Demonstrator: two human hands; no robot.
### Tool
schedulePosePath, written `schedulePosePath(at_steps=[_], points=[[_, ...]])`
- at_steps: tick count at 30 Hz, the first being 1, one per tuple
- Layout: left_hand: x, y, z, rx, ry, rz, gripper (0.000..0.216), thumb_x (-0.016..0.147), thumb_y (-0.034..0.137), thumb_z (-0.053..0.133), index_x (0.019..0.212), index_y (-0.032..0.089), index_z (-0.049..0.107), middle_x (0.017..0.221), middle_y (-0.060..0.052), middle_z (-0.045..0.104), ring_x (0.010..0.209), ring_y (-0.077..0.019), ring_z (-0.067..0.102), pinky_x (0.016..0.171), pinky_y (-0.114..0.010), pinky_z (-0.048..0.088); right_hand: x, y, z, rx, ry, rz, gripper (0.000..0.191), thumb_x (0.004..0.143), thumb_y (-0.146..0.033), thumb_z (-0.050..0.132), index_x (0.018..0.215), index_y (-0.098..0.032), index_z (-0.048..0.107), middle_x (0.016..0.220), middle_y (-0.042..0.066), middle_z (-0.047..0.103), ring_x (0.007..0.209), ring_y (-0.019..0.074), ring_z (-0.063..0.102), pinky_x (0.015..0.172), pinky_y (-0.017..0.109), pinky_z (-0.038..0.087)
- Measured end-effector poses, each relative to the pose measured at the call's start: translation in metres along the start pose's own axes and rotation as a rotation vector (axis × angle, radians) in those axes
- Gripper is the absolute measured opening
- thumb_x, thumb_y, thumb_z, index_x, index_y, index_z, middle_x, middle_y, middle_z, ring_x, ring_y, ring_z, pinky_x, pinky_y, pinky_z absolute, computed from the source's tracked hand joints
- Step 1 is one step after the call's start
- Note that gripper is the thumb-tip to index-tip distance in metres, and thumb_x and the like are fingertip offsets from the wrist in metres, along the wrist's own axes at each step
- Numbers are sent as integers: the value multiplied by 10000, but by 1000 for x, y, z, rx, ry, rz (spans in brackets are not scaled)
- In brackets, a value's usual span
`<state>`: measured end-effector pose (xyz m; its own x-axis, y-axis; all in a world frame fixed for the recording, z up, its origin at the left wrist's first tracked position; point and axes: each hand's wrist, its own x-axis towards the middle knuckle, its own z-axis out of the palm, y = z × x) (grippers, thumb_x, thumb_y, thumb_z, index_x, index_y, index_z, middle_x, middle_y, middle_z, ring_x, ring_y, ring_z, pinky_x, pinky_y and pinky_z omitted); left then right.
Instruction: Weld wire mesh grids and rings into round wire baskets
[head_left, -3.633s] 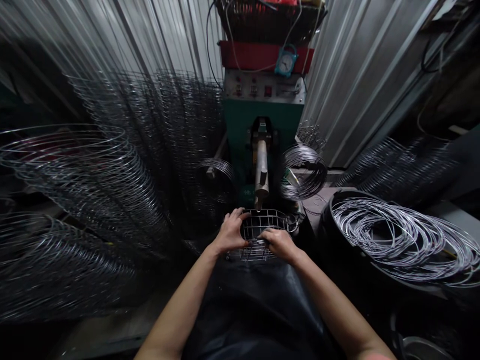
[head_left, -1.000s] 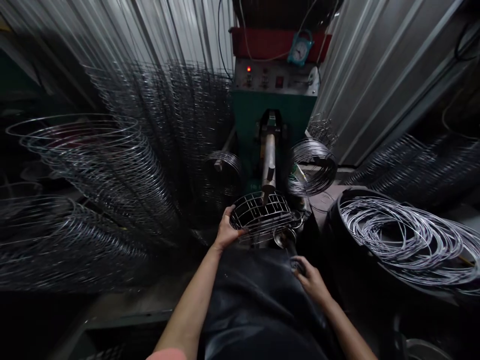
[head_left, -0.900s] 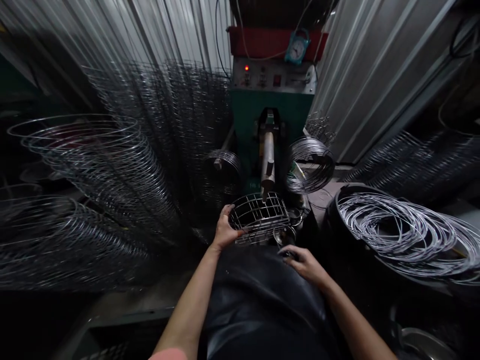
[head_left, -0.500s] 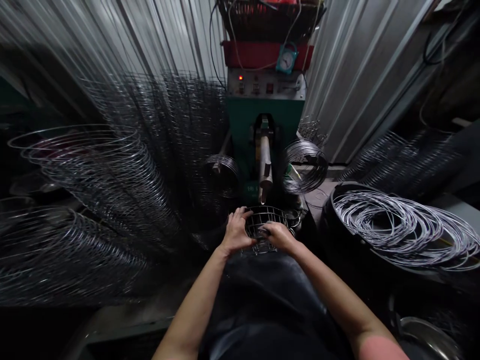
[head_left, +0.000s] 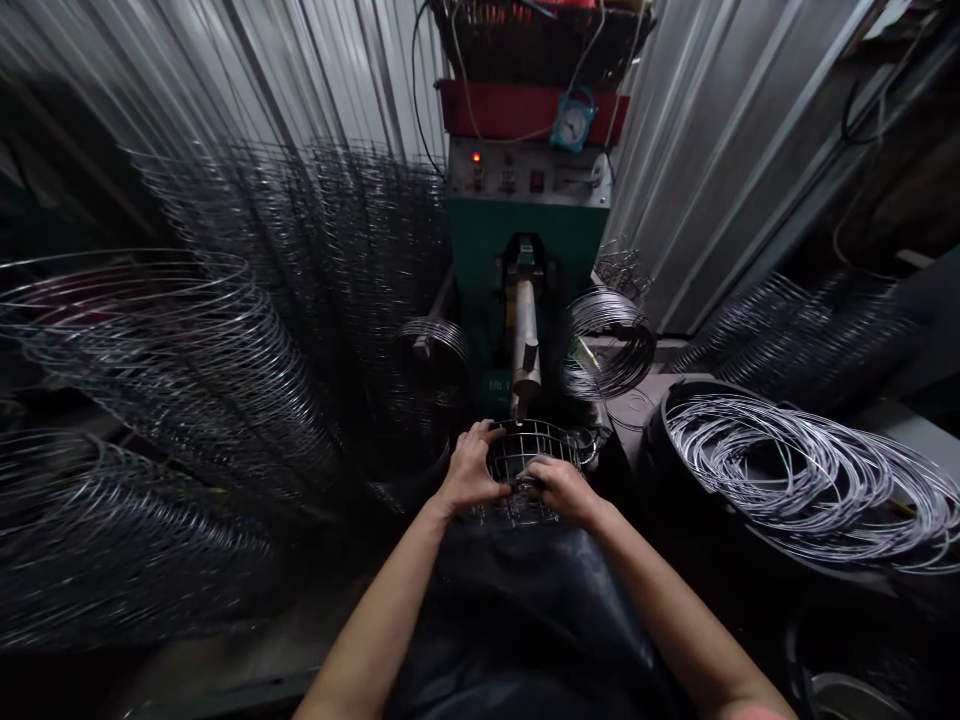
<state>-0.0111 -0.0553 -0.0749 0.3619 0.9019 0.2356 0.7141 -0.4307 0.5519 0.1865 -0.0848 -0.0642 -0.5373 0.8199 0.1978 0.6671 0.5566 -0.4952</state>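
Note:
A round wire basket (head_left: 534,448) sits just below the tip of the metal arm (head_left: 523,350) of a green machine (head_left: 525,235). My left hand (head_left: 471,470) is wrapped over the basket's left rim. My right hand (head_left: 562,488) is closed on the near rim and holds a thin wire ring against it. A dark apron covers my lap beneath both arms.
Tall stacks of wire rings (head_left: 172,350) fill the left side. A black tub (head_left: 675,470) with loose wire rings (head_left: 795,460) stands on the right. Wire coils (head_left: 609,340) hang beside the machine arm. A small clock (head_left: 571,122) hangs on the machine; corrugated metal walls stand behind.
My right hand came up from my lap to the basket's near rim. The basket tipped from tilted toward me to level under the arm tip. My left hand stayed on the rim.

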Motion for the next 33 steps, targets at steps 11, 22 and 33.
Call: schedulePosePath(at_steps=[11,22,33], points=[[23,-6,-1,-45,-17,-27,845,481,339,804,1244,178,478,1394,-142,407,1333,-313,328,1090,-447,303,13,9,-1,-54,69,50,136,821,-171,606,934,-207,673,905,35,672,824,149,629,713,213,449],[51,-14,2,-16,60,-79,791,477,339,813,1195,179,523,1340,-138,460,1288,-322,390,1056,-452,349,28,17,6,84,373,216,192,776,-234,656,967,-232,672,1025,54,644,923,186,617,783,255,466],[75,-19,0,10,88,-198,810,486,345,810,1218,177,507,1365,-144,422,1298,-306,375,1048,-427,355,-78,36,50,1361,634,993,313,621,-289,714,884,-169,593,622,-7,595,445,82,471,383,169,305]])
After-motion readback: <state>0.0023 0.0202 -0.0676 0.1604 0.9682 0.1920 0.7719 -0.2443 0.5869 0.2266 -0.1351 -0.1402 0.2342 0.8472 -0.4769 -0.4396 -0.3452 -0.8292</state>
